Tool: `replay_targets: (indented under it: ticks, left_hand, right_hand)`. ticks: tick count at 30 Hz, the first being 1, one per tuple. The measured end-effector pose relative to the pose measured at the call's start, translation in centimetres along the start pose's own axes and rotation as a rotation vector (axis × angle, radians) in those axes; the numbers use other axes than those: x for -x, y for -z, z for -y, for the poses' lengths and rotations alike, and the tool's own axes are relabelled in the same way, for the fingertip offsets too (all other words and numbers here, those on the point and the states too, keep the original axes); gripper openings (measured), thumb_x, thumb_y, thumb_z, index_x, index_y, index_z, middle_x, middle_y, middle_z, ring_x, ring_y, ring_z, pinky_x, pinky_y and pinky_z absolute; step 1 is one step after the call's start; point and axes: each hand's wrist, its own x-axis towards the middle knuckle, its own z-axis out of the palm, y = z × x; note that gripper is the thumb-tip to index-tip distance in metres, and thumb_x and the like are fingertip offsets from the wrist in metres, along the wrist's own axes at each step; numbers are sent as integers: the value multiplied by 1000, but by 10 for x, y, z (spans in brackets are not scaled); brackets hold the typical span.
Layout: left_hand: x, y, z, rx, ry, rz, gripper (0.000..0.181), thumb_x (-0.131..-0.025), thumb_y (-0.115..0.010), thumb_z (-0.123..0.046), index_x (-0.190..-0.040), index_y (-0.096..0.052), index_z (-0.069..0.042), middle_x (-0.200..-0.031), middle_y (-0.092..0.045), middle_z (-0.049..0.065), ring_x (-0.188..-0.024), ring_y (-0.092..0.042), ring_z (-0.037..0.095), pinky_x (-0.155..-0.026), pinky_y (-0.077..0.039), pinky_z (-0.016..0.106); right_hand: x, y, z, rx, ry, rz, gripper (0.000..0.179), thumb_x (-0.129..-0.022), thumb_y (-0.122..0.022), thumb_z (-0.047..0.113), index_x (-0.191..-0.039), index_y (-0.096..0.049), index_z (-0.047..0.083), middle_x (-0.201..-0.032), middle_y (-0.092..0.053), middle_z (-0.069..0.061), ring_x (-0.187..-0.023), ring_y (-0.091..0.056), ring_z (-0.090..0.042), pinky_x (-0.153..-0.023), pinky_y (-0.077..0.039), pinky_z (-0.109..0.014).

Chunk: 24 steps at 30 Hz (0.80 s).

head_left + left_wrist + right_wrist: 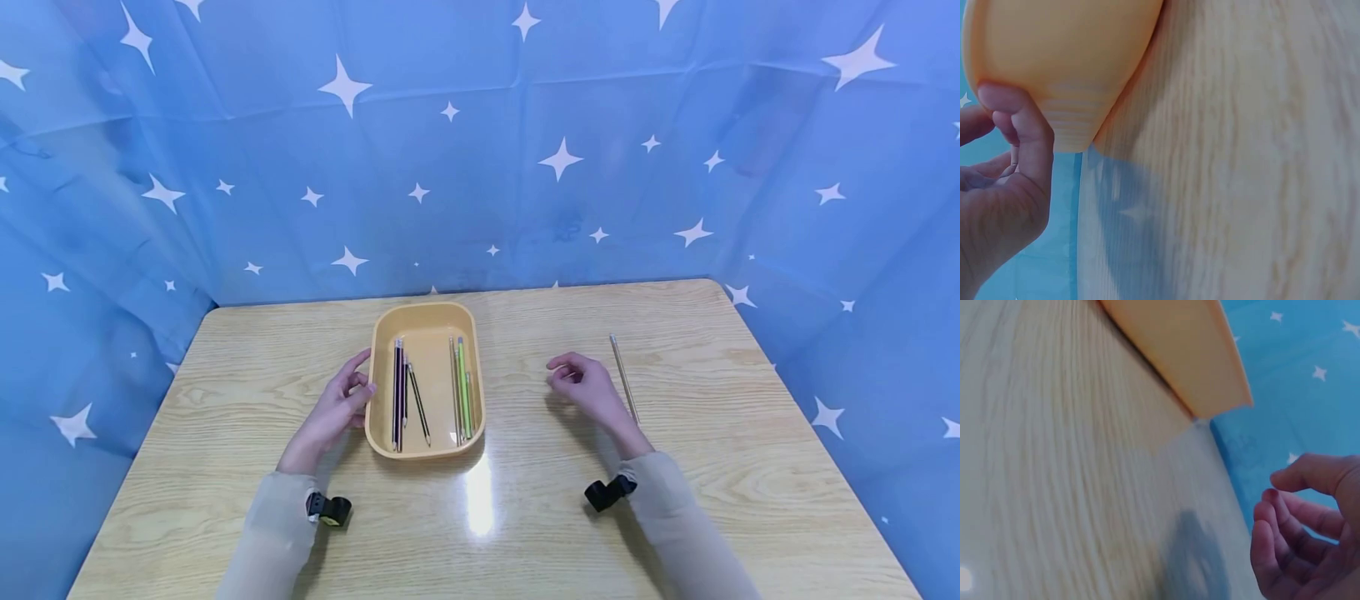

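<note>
- The yellow tray is sitting on the table, between the hands.
- Dark pencils are lying in its left side, green pencils in its right.
- The left hand is pinching the tray's left rim.
- The right hand is hovering, its fingers loosely bending.
- A loose pencil is lying just right of it.
- Behind, a starry blue curtain is hanging.

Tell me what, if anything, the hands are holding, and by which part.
The left hand holds the yellow tray by the rim of its left long side, thumb at the edge. The right hand holds nothing.
</note>
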Motion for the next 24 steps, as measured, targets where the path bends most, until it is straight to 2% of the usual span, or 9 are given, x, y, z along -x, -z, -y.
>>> replay_targets:
  ticks: [8,14,15,20,24]
  left_hand:
    - [0,1,1,6,-3,5,61,-91,-43,0,-143,-13,-11,-103,-37,22,-69,-55,22,-56,-54,40]
    - [1,1,0,17,5,6,61,-91,-43,0,-143,-13,-12,-105,-36,24,-69,-55,23,-55,-54,36]
    - [0,1,1,20,7,5,62,-91,-43,0,-143,-13,-12,-105,-36,24,-69,-55,23,-54,-54,35]
    - [-7,6,14,30,1,-5,63,-91,-47,-4,-143,-15,-17,-103,-38,17,-68,-55,20,-55,-54,36]
    - [-9,9,20,19,-14,-10,63,-90,-49,-6,-143,-18,-20,-101,-39,15,-68,-55,18,-54,-54,35]
  right_hand:
    - [-2,-13,18,-8,43,39,22,-79,-64,7,-99,-61,-1,-80,-59,-8,-70,-55,-21,-61,-47,-29]
    - [-7,-23,32,-10,67,68,20,-78,-62,4,-98,-61,1,-80,-60,-7,-72,-55,-21,-65,-48,-31]
    - [-5,-24,40,-11,73,74,20,-77,-62,2,-97,-61,0,-80,-60,-9,-73,-55,-22,-66,-48,-31]
    - [0,-27,70,-35,121,106,17,-77,-60,-4,-94,-59,-3,-81,-59,-17,-74,-54,-29,-65,-47,-30]
    - [-9,-38,64,-41,163,108,16,-77,-61,-1,-93,-61,-1,-79,-60,-12,-73,-55,-25,-65,-48,-29]
